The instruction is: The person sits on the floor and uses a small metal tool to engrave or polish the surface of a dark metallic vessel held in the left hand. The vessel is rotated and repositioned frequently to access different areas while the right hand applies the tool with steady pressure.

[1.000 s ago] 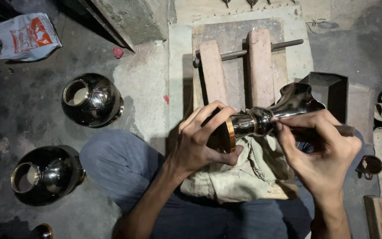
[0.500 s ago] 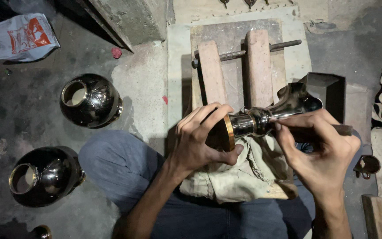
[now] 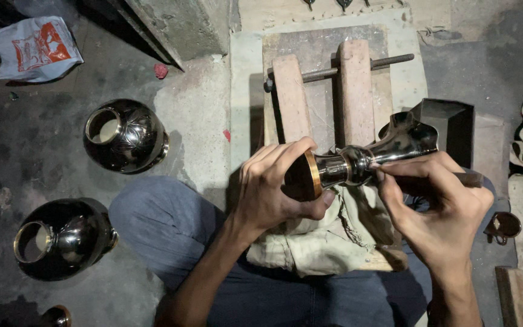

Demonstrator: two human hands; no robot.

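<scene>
A metalworker's floor workshop: a wooden screw vise (image 3: 325,91), dark polished vases (image 3: 125,136) on stained concrete.

The goblet-shaped vase (image 3: 364,158) is glossy dark metal with a brass-coloured foot rim. Under it lies matt, creased beige cloth (image 3: 328,236); behind it, a rough wooden clamp (image 3: 322,91) with a threaded steel rod

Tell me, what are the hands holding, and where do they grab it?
The left hand grips a shiny dark metal vase by its brass-rimmed base end. The right hand holds a thin tool like a pen, its tip at the vase's neck.
</scene>
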